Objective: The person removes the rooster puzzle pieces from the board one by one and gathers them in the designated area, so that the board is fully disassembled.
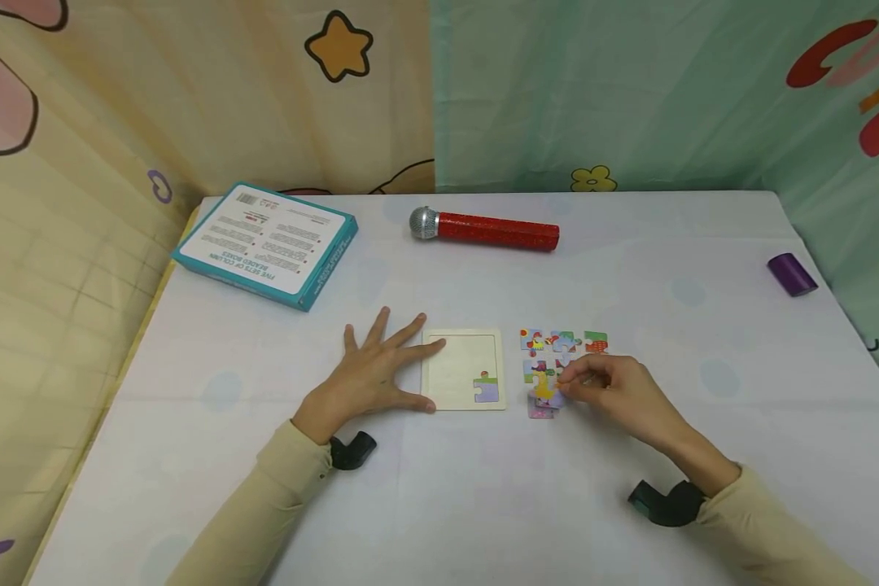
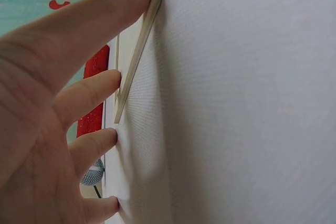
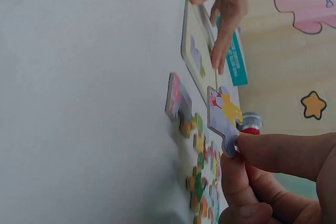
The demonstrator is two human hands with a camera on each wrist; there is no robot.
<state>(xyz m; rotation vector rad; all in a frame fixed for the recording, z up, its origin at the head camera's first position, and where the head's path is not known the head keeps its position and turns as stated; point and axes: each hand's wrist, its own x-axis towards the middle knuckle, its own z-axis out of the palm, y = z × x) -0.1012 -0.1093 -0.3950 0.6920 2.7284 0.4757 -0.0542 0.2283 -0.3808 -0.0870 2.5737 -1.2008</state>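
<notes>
With fingers spread, my left hand [image 1: 366, 374] rests at the left side of a pale puzzle tray [image 1: 439, 404], thumb and index finger touching its frame. One purple and green puzzle piece [image 1: 487, 391] sits in the tray's lower right corner. My right hand [image 1: 623, 395] pinches a puzzle piece [image 3: 223, 114] with yellow and lilac on it between thumb and finger, held above the table. Beneath and around it, several loose puzzle pieces [image 1: 564, 341] lie to the right of the tray. The held piece partly hides some of them in the head view.
Behind the tray lies a red microphone [image 1: 498, 231] with a silver head. A teal box [image 1: 264, 244] with printed text is at the back left. Near the table's right edge is a purple cylinder [image 1: 792, 274]. Printed curtains [image 1: 601, 89] stand behind the table.
</notes>
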